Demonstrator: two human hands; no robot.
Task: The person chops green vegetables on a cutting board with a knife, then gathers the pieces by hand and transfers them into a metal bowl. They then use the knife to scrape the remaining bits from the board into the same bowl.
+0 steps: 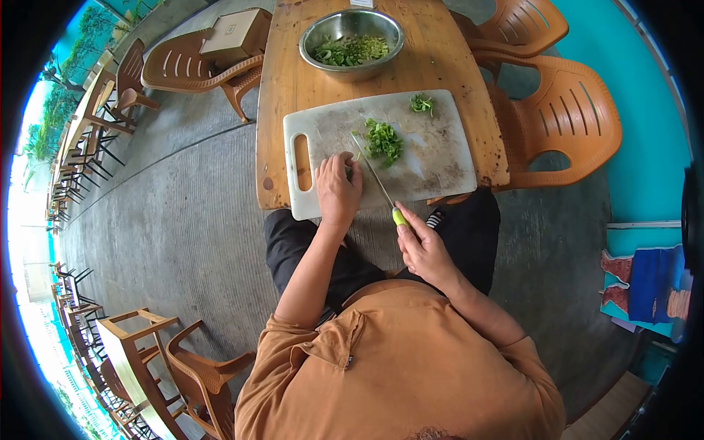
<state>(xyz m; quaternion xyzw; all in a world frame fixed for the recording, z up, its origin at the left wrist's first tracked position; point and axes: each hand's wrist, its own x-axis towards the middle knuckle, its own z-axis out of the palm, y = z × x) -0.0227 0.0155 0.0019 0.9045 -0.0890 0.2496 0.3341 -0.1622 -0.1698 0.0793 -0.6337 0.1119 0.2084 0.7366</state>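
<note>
My right hand (424, 248) grips a knife (379, 183) by its yellow-green handle, the blade slanting up and left across the white cutting board (458, 172). Left of the blade, my left hand (339, 192) rests on the board with its fingers curled in. A little green shows under those fingertips, mostly hidden by the hand. A pile of chopped leafy greens (383, 143) lies just right of the blade tip. Farther back on the board is a smaller bunch of greens (422, 103).
Behind the board, a steel bowl (308, 55) holds chopped greens on the wooden table (275, 147). Orange plastic chairs (572, 121) stand at the table's right side. A cardboard box (235, 33) sits on a chair at the left.
</note>
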